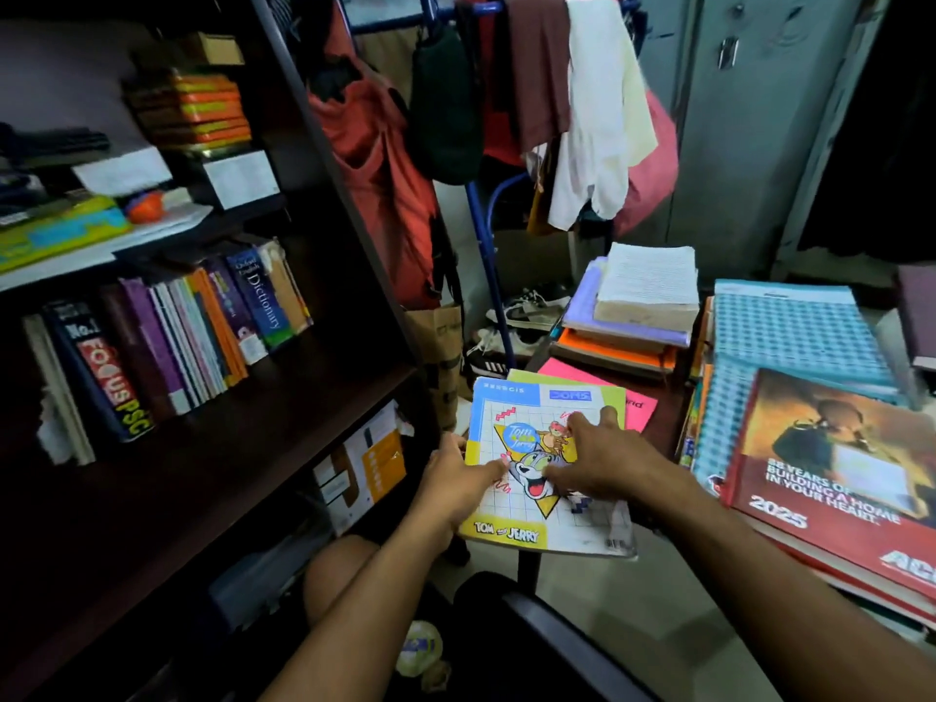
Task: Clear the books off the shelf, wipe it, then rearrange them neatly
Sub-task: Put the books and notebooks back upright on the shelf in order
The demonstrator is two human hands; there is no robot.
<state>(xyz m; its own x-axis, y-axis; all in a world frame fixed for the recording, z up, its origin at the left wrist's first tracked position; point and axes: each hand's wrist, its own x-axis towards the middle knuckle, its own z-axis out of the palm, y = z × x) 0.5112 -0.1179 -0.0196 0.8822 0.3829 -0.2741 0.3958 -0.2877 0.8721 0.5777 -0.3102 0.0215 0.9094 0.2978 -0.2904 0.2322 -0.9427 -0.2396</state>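
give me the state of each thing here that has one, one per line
Tom and Jerry book: closed, flat, held by both hands
left hand: grips the book's left edge
right hand: fingers spread on the cover
shelved books: upright, leaning left
orange books: stacked flat on an upper shelf
2025 diary: closed, atop a pile
white-paged book: closed, atop a stack
clothes: hanging on a rack
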